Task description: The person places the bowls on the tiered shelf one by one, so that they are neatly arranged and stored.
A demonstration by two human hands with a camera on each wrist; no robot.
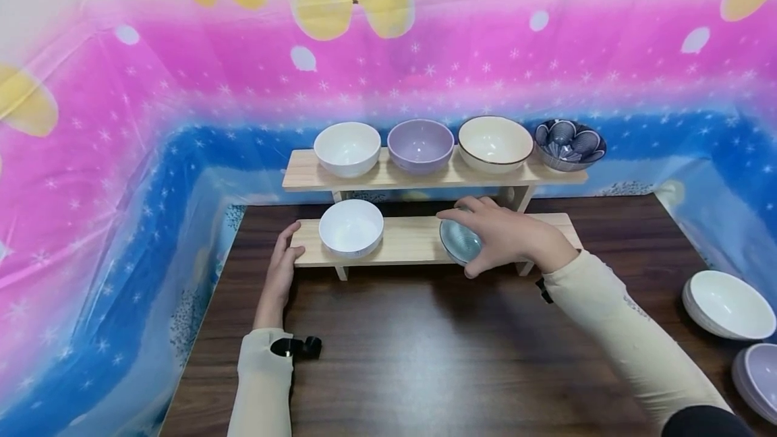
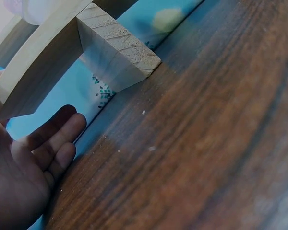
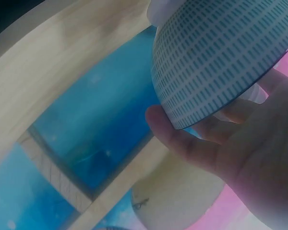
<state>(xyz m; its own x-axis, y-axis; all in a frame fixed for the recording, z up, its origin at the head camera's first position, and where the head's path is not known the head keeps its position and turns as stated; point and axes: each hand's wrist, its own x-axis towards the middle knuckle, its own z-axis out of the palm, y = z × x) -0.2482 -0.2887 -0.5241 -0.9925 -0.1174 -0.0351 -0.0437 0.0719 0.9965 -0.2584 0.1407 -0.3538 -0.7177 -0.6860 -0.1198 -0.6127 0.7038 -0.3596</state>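
My right hand spans a teal-patterned bowl at the lower board's right part, thumb near its front rim and fingers across the far side. In the right wrist view the bowl's dashed outer wall shows, with a fingertip against the rim and other fingers partly hidden behind it. At the left end of the two-tier wooden shelf, my left hand grips the lower board by its end. Its other fingers stretch out under the board in the left wrist view. A white bowl sits on that board near the left hand.
Along the upper board stand a white bowl, a purple bowl, a dark-rimmed cream bowl and a dark bowl holding several spoons. Stacked white bowls and purple bowls are at the dark wooden table's right.
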